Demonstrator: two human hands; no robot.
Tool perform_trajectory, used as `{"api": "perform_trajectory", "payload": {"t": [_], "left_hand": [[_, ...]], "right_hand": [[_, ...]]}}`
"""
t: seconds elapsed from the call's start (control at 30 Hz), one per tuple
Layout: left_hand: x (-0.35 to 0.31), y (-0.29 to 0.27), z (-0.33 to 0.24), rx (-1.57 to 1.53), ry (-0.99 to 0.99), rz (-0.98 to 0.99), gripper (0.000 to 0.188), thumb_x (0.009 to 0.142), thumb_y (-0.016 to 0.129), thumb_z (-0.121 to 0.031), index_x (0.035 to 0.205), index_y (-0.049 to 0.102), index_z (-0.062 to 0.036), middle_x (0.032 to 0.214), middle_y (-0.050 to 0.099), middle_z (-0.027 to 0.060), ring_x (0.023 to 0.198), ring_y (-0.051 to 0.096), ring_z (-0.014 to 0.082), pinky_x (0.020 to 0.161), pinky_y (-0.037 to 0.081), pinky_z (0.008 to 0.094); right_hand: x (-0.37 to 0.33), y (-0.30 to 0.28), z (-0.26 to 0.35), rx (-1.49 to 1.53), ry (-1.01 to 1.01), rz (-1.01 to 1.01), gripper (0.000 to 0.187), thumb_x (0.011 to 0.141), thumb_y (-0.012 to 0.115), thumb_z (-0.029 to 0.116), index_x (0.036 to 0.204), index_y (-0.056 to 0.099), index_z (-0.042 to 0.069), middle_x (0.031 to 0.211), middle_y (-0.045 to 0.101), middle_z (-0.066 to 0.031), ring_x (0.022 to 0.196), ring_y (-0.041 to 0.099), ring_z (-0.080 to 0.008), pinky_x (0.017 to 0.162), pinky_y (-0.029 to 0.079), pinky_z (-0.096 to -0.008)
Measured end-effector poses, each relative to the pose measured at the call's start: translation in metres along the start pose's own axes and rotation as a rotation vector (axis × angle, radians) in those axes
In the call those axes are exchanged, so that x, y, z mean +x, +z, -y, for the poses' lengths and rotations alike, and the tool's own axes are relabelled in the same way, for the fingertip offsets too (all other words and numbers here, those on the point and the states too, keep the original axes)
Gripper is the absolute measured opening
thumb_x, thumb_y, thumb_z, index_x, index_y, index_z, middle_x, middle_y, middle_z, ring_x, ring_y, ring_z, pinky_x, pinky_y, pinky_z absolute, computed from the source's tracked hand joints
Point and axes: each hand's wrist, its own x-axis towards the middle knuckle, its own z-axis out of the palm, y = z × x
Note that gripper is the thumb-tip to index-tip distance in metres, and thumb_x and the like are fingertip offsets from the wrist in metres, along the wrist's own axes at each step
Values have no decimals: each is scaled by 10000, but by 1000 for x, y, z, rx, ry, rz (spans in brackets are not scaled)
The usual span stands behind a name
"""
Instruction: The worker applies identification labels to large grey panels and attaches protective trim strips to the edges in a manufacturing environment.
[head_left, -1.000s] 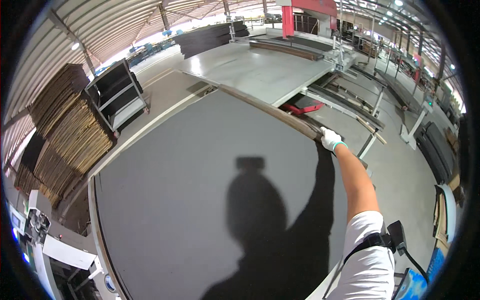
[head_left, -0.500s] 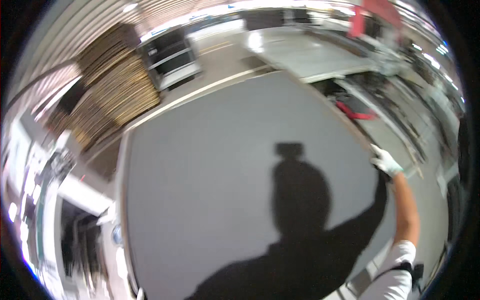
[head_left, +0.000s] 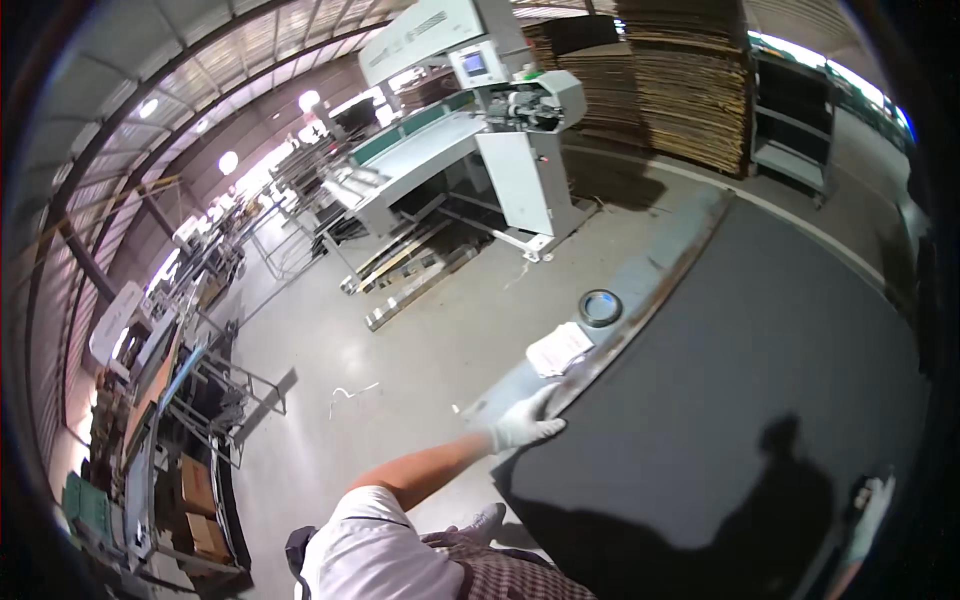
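A large dark grey sheet [head_left: 690, 370] covers most of the table at the lower right, with my shadow across it. My left hand [head_left: 525, 422], in a white glove, rests at the sheet's near left edge. Its thumb and fingers are spread apart, touching the edge. My right hand [head_left: 874, 505], also gloved, is at the far right rim of the picture beside the sheet; its fingers are too small and dim to read. On the pale blue table margin [head_left: 660, 262] lie a roll of tape [head_left: 600, 308] and a white stack of papers [head_left: 560, 350].
A white machine [head_left: 515, 180] with a small screen stands beyond the table. Tall stacks of brown boards [head_left: 690, 90] and a dark wheeled rack [head_left: 790, 130] are behind. Metal frames and benches [head_left: 150, 470] line the left. Long strips [head_left: 420, 285] lie on the floor below the machine.
My view has swung left, bringing the white machine and the left aisle into sight. My left hand has come into view at the sheet's edge; the right now shows only at the rim.
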Motion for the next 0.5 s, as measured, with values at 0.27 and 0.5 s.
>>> {"api": "perform_trajectory", "payload": {"t": [0.27,0.5], "left_hand": [[-39,-17,32,-413,72,203,903,896,663,-324,1519,100,6,1516,306,225,1415,299,270,1135,296,355],[-61,-118,122,-544,507,221,794,814,598,-195,1502,241,-22,1529,290,217,1412,305,342,1150,267,381]], "right_hand": [[-254,496,125,260,57,851,560,939,450,70,1476,303,10,1086,522,-85,712,559,-115,523,459,-227],[-269,595,-3,-37,5,625,535,972,475,98,1472,292,51,1381,419,-75,1089,524,-192,817,474,-294]]}}
